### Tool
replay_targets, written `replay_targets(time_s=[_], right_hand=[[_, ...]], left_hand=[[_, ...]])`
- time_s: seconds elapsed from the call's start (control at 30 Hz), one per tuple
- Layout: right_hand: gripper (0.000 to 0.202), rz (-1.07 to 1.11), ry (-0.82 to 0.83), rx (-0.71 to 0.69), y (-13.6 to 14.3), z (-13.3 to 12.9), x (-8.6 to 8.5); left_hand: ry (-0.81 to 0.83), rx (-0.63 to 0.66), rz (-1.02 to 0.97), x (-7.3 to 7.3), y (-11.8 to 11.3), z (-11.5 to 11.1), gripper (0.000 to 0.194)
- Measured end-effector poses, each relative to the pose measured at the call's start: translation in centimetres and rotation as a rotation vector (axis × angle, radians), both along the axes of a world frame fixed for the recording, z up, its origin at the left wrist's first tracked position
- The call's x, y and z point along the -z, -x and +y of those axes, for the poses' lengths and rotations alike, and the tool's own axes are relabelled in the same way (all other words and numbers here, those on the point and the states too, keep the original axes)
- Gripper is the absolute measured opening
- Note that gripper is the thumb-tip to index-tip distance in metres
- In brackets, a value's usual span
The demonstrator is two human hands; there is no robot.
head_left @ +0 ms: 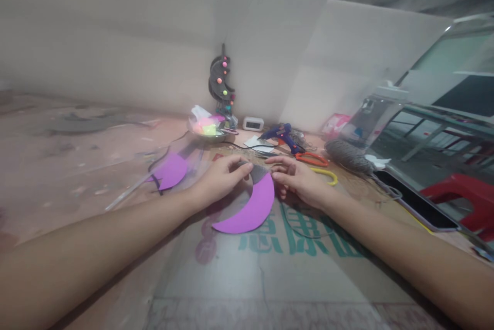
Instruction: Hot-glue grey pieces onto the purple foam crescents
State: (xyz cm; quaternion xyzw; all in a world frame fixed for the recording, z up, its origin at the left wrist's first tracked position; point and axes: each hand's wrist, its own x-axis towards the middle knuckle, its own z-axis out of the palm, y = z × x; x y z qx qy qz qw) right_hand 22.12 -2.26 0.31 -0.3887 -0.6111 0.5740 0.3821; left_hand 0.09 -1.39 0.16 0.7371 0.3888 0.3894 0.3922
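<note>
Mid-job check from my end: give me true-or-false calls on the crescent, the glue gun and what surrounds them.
1. The left hand is at the purple crescent's gray upper end. True.
2. The glue gun is in the right hand. False: it lies beyond that hand, near orange-handled scissors.
3. The digital clock is between the bowl and glue gun. True.
4. The phone is beside the left forearm. False: it is on the right, near gray yarn.

In the head view, I'm seeing the tabletop [77, 165] blurring on its left side. My left fingers [242, 169] are hiding part of the crescent's grey upper end [259, 171]. The frame's right edge is cutting off the red stool [459, 191], and both forearms are running out of frame.
</note>
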Motion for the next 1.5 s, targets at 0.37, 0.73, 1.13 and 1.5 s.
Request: replay_targets(time_s=[0.37,0.73,1.13,1.5], right_hand=[[0.029,-0.073,-0.017,0.092,-0.08,0.07,0.52],[0.028,-0.022,-0.047,0.094,0.08,0.2,0.29],[0.035,-0.058,-0.032,0.084,0.01,0.05,0.64],[0.044,-0.175,-0.081,0.076,0.47,-0.55,-0.06]], left_hand=[[0.008,0.006,0.009,-0.07,-0.18,-0.15,0.032],[-0.006,-0.004,0.02,-0.11,-0.16,-0.11,0.032],[-0.023,0.029,0.025,0.09,-0.24,-0.26,0.031],[-0.03,0.041,0.04,-0.11,-0.16,-0.32,0.031]])
